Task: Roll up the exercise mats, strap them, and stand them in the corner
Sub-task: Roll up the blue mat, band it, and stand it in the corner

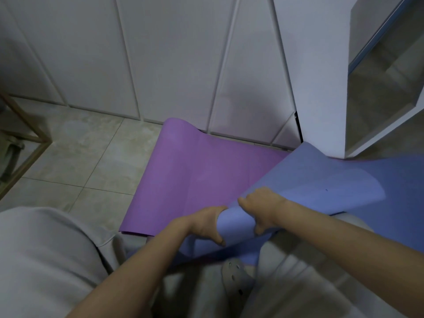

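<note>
A blue exercise mat (321, 180) is partly rolled at its near end, and the rest of it lifts up and away to the right. My left hand (206, 223) grips the left end of the roll, fingers curled under it. My right hand (261, 207) grips the roll from the right, thumb below and fingers over the top. A purple mat (195, 175) lies flat on the tiled floor beneath and to the left, its far end curling up against the wall. No strap is in sight.
White panelled wall (160, 53) runs across the back. A white cabinet (321, 76) with open shelves stands at the right, forming a corner with the wall. A wooden frame (29, 134) sits at the far left. My grey-trousered legs and a perforated shoe (236, 276) are below.
</note>
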`<state>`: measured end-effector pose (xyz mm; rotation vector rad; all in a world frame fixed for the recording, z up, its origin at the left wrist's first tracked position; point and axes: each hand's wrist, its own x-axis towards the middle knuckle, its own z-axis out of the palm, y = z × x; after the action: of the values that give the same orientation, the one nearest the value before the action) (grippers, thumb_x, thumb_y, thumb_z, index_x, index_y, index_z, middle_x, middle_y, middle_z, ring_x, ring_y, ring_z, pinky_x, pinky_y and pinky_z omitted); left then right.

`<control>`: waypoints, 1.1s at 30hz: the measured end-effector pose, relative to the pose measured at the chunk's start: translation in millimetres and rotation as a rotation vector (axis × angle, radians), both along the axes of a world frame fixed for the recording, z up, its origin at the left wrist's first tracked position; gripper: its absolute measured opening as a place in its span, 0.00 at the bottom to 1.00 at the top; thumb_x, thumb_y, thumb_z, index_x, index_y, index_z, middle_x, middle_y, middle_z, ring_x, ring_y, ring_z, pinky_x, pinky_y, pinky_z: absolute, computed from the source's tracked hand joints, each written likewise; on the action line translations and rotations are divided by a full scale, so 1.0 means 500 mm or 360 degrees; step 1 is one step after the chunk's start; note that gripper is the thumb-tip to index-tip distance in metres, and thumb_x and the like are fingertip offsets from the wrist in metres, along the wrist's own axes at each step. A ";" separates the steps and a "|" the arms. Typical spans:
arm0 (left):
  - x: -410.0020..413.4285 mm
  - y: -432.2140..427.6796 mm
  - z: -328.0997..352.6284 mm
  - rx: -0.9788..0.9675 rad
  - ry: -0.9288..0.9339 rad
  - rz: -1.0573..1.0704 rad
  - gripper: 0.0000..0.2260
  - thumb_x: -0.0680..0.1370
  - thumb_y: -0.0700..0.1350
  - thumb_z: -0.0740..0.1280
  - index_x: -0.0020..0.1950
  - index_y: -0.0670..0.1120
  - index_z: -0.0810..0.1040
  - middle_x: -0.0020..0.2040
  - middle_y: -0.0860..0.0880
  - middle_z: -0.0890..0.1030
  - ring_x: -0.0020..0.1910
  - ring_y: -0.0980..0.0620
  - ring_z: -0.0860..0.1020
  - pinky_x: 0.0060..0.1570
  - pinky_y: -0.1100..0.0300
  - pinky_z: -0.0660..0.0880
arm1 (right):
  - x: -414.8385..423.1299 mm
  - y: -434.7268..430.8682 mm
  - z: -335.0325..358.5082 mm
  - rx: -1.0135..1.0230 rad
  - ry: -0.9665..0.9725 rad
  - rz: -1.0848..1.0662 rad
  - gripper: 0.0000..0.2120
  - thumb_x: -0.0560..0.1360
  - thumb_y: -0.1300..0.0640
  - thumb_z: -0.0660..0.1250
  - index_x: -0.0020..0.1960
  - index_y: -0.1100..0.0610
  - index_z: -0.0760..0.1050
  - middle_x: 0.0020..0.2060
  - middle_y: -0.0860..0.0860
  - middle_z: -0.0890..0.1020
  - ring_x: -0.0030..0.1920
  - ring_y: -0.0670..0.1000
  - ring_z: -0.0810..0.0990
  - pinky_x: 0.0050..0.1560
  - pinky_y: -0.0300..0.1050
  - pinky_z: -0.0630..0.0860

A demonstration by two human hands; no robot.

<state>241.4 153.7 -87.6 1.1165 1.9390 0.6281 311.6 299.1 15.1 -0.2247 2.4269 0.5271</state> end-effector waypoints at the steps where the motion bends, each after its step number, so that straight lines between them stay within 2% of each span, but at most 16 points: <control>1: 0.002 0.001 -0.004 0.0020 0.0004 0.0041 0.31 0.65 0.48 0.78 0.65 0.51 0.68 0.60 0.53 0.75 0.54 0.53 0.73 0.50 0.63 0.66 | -0.006 0.002 0.006 -0.0019 -0.0032 -0.0024 0.29 0.67 0.46 0.73 0.61 0.59 0.67 0.55 0.56 0.78 0.53 0.58 0.78 0.44 0.45 0.66; 4: 0.024 -0.008 -0.006 0.0093 0.0126 0.0248 0.30 0.65 0.48 0.76 0.64 0.51 0.68 0.59 0.52 0.76 0.55 0.49 0.74 0.46 0.61 0.68 | -0.031 0.003 0.016 -0.0074 -0.0198 -0.0104 0.29 0.65 0.45 0.74 0.60 0.57 0.71 0.52 0.55 0.80 0.50 0.56 0.79 0.44 0.44 0.71; 7: 0.068 -0.022 -0.003 0.0161 0.0466 0.0630 0.29 0.66 0.50 0.74 0.64 0.50 0.68 0.58 0.51 0.76 0.54 0.46 0.76 0.47 0.57 0.70 | -0.062 -0.003 0.015 -0.0129 -0.0405 -0.0217 0.25 0.65 0.44 0.74 0.58 0.55 0.75 0.48 0.53 0.81 0.46 0.54 0.80 0.44 0.44 0.76; 9: 0.104 -0.032 -0.017 0.0301 0.0627 0.0849 0.30 0.63 0.51 0.76 0.61 0.50 0.68 0.52 0.49 0.79 0.48 0.45 0.79 0.44 0.55 0.72 | -0.085 -0.014 0.014 -0.0130 -0.0567 -0.0279 0.24 0.65 0.45 0.75 0.57 0.56 0.77 0.46 0.51 0.80 0.44 0.53 0.78 0.42 0.44 0.76; 11: 0.126 -0.039 -0.035 0.0392 0.0787 0.0893 0.35 0.55 0.52 0.79 0.57 0.50 0.68 0.44 0.50 0.80 0.38 0.47 0.79 0.37 0.59 0.71 | -0.104 -0.025 0.013 -0.0127 -0.0729 -0.0361 0.24 0.66 0.47 0.76 0.57 0.57 0.77 0.47 0.51 0.80 0.45 0.52 0.78 0.41 0.43 0.73; 13: 0.128 -0.042 -0.046 0.0423 0.0879 0.0914 0.35 0.52 0.50 0.80 0.55 0.50 0.68 0.41 0.51 0.80 0.35 0.47 0.79 0.35 0.61 0.68 | -0.115 -0.027 0.013 -0.0141 -0.0819 -0.0451 0.26 0.66 0.47 0.77 0.58 0.58 0.77 0.50 0.52 0.80 0.47 0.53 0.78 0.43 0.43 0.73; 16: 0.108 -0.039 -0.037 0.0297 0.0725 0.0890 0.26 0.62 0.47 0.75 0.57 0.48 0.71 0.48 0.48 0.80 0.44 0.44 0.79 0.40 0.55 0.71 | -0.113 -0.027 0.011 -0.0145 -0.0788 -0.0458 0.26 0.66 0.47 0.76 0.59 0.58 0.77 0.52 0.52 0.80 0.47 0.53 0.78 0.45 0.44 0.75; 18: 0.090 -0.033 -0.029 0.0218 0.0569 0.0836 0.22 0.67 0.48 0.72 0.58 0.48 0.71 0.52 0.48 0.80 0.48 0.44 0.77 0.42 0.55 0.69 | -0.101 -0.025 0.011 -0.0104 -0.0622 -0.0334 0.27 0.67 0.46 0.75 0.61 0.58 0.73 0.54 0.53 0.80 0.47 0.53 0.77 0.45 0.45 0.73; 20: 0.066 -0.027 -0.021 0.0130 0.0362 0.0715 0.24 0.67 0.50 0.73 0.59 0.49 0.69 0.52 0.50 0.79 0.48 0.44 0.77 0.40 0.58 0.67 | -0.081 -0.018 0.015 -0.0029 -0.0340 -0.0116 0.31 0.67 0.44 0.74 0.64 0.55 0.68 0.55 0.53 0.78 0.49 0.54 0.78 0.44 0.45 0.69; 23: 0.022 -0.020 -0.004 0.0037 0.0059 0.0401 0.30 0.64 0.52 0.77 0.60 0.50 0.67 0.54 0.53 0.77 0.48 0.49 0.74 0.43 0.59 0.68 | -0.045 0.001 0.018 -0.0030 -0.0032 0.0117 0.36 0.65 0.41 0.74 0.66 0.54 0.64 0.56 0.53 0.77 0.54 0.56 0.78 0.44 0.46 0.64; 28: -0.015 -0.004 0.003 0.0025 -0.0071 0.0061 0.34 0.63 0.48 0.80 0.64 0.47 0.68 0.60 0.49 0.76 0.56 0.49 0.75 0.55 0.55 0.73 | -0.002 0.016 0.011 -0.0011 0.0082 0.0212 0.36 0.66 0.42 0.73 0.66 0.56 0.63 0.54 0.54 0.75 0.51 0.56 0.76 0.43 0.46 0.63; 30: -0.016 0.000 0.002 0.0014 -0.0101 0.0047 0.36 0.62 0.49 0.80 0.64 0.47 0.67 0.60 0.49 0.75 0.56 0.49 0.74 0.55 0.56 0.72 | 0.002 0.016 0.004 -0.0023 0.0091 0.0179 0.33 0.68 0.44 0.72 0.66 0.57 0.63 0.53 0.55 0.75 0.50 0.57 0.77 0.42 0.46 0.63; 33: 0.003 -0.004 -0.004 0.0027 -0.0082 0.0153 0.32 0.65 0.46 0.78 0.63 0.46 0.65 0.58 0.49 0.75 0.52 0.50 0.73 0.47 0.59 0.69 | -0.006 0.016 -0.003 -0.0051 0.0080 0.0113 0.29 0.70 0.44 0.70 0.63 0.57 0.64 0.52 0.56 0.78 0.49 0.58 0.79 0.41 0.46 0.65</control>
<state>242.8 151.7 -89.4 1.0127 1.9550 0.7196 308.4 306.9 13.6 -0.3160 2.4851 0.5313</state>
